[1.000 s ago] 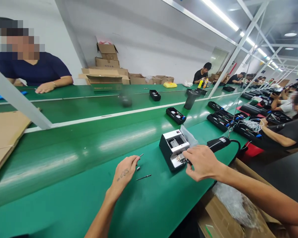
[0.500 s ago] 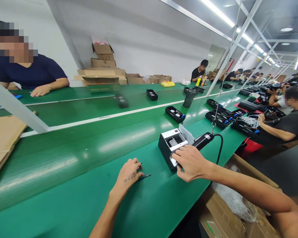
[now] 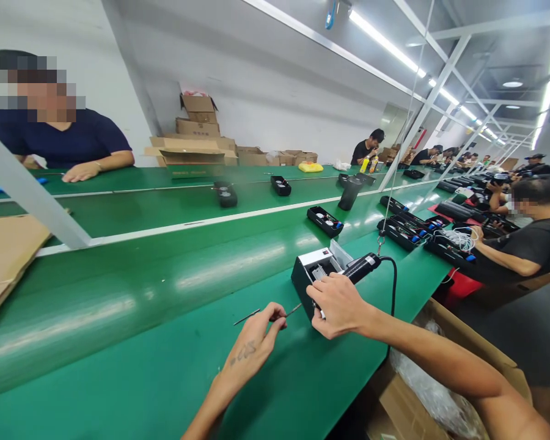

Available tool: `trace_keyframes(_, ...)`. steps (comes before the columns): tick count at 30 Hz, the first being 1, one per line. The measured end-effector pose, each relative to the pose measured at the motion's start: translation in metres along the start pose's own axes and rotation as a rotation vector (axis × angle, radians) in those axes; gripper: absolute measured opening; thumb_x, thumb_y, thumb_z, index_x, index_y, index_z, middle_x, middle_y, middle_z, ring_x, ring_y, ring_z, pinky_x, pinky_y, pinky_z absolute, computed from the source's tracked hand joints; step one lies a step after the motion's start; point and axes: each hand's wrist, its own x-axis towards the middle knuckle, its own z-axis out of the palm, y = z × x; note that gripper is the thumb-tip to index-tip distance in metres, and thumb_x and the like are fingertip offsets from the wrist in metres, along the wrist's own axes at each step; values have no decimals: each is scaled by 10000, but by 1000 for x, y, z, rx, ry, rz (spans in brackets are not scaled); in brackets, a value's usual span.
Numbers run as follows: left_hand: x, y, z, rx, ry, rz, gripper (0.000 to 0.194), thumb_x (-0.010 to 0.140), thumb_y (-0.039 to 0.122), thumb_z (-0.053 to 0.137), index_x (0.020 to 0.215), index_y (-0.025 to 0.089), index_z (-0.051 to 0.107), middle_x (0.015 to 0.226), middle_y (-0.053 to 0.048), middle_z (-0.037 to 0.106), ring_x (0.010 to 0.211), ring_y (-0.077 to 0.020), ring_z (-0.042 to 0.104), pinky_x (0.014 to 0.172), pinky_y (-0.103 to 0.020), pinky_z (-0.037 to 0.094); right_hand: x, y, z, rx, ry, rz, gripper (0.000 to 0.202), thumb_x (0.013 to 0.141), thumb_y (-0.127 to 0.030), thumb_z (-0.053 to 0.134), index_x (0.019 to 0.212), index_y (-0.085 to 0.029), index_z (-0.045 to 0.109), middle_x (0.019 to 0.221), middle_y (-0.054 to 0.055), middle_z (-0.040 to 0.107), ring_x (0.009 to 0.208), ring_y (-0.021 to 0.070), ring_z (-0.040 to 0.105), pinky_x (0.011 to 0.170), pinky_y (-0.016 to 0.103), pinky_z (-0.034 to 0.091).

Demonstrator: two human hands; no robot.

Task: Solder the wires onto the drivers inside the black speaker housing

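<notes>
My left hand (image 3: 256, 342) rests on the green belt (image 3: 132, 342) and pinches a thin metal pin (image 3: 294, 310) between thumb and fingers, its tip pointing toward a small black and white box device (image 3: 312, 269). A second thin pin (image 3: 246, 316) lies on the belt just left of that hand. My right hand (image 3: 339, 304) lies on the near end of the device and covers it, fingers curled on it. A black electric screwdriver (image 3: 362, 267) with a cable hangs right behind that hand.
Black trays (image 3: 324, 220) with small parts sit along the belt to the right. A dark cup (image 3: 349, 192) stands farther back. A person in dark blue (image 3: 59, 143) sits across at the left; other workers (image 3: 522, 238) sit at the right. Cardboard boxes (image 3: 195, 137) are stacked behind.
My left hand has picked a pin off the belt and moved right toward the device. My right hand slid further over the device's near end. The screwdriver swung closer.
</notes>
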Motion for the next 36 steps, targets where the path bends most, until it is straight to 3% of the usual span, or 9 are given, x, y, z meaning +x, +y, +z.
trace_keyframes(3,-6,15,2,-217,17,-6,253,1056,446,438,979,271,604,872,15,704,815,-187,657,782,-308,488,4,-4,0,2,17,-15,145,756,-287,582,864,-201,622,865,68,709,776,245,602,735,400,321)
trace_keyframes(14,-3,17,1,-335,9,-25,314,1004,489,476,903,252,656,682,21,661,640,-172,604,625,-279,450,8,-7,2,-13,-22,-32,152,781,-295,590,891,-198,631,889,72,716,801,250,614,752,409,336)
trace_keyframes(18,-7,19,2,-315,39,-32,329,1015,480,482,899,247,683,739,0,719,630,-166,619,604,-274,461,7,-9,3,-21,-36,-37,146,796,-306,577,885,-202,627,874,72,707,794,253,610,731,408,326)
trace_keyframes(21,-10,19,10,-326,83,-11,274,1032,435,467,1026,256,675,795,3,760,621,-160,652,603,-267,500,7,-13,0,-18,-64,-34,142,803,-304,573,881,-199,630,868,76,709,778,252,607,711,399,314)
trace_keyframes(24,-13,18,21,-227,219,100,206,1038,353,469,1102,265,643,755,26,755,609,-155,694,628,-260,539,7,-19,-3,-13,-82,-47,155,798,-295,578,898,-195,641,874,83,718,773,254,611,704,397,306)
trace_keyframes(28,-18,17,31,67,467,351,197,1067,235,467,1047,257,662,778,7,762,688,-160,747,678,-255,582,8,-23,-10,10,-91,-50,153,795,-294,585,894,-194,644,869,84,725,767,253,618,701,398,302)
trace_keyframes(30,-19,17,32,179,551,465,233,1065,152,454,1081,251,664,824,-2,786,738,-158,766,771,-268,616,8,-24,-13,24,-96,-45,147,800,-296,588,891,-195,644,870,82,728,769,251,622,696,395,298)
trace_keyframes(33,-21,17,32,284,636,614,339,1021,24,436,1162,243,654,929,-5,829,759,-141,778,964,-322,625,9,-25,-18,33,-107,-43,138,811,-306,589,887,-202,637,855,71,725,764,246,624,673,391,279)
trace_keyframes(36,-21,18,32,293,675,636,358,1003,-2,463,1194,238,649,950,-1,838,779,-139,788,985,-312,625,9,-26,-21,35,-118,-44,134,836,-322,593,895,-207,628,851,66,719,771,244,624,661,389,269)
